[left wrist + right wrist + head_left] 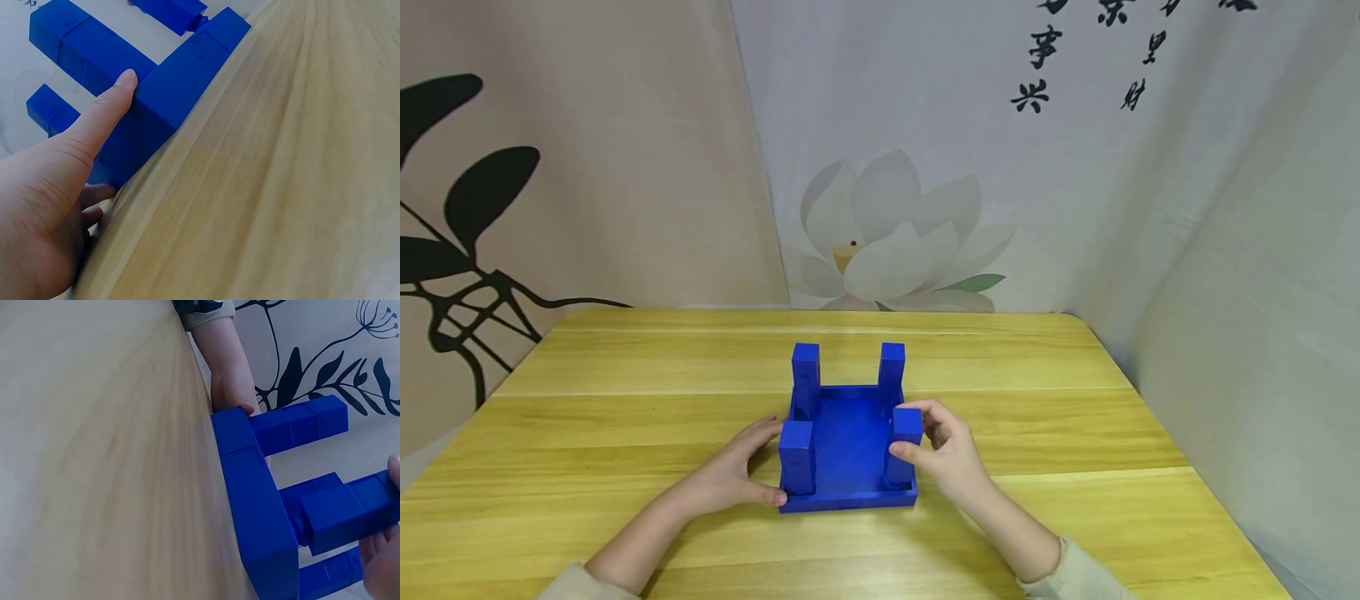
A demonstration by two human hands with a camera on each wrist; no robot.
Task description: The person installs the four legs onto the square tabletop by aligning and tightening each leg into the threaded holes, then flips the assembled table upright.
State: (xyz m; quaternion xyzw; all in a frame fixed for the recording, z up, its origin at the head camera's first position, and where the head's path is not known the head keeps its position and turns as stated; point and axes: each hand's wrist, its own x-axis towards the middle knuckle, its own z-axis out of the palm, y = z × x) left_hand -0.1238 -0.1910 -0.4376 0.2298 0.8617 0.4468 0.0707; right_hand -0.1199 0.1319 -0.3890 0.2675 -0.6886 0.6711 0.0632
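A shallow blue square tray point(850, 450) stands on the table, with upright square posts at its corners. My right hand point(951, 458) pinches the near right post point(907, 427) near its top, thumb in front and fingers behind. In the right wrist view, this post point(350, 509) sits slightly above the tray's corner, with a narrower neck showing in the gap. My left hand point(733, 475) grips the tray's left side, its thumb at the near left corner and its fingers farther back. Beside that thumb rises the near left post point(797, 458).
Two more blue posts, the far left one point(806, 375) and the far right one point(892, 371), stand at the tray's back corners. Beneath everything is a wood-grain table point(625, 400). A printed fabric backdrop point(925, 100) hangs behind the table's far edge.
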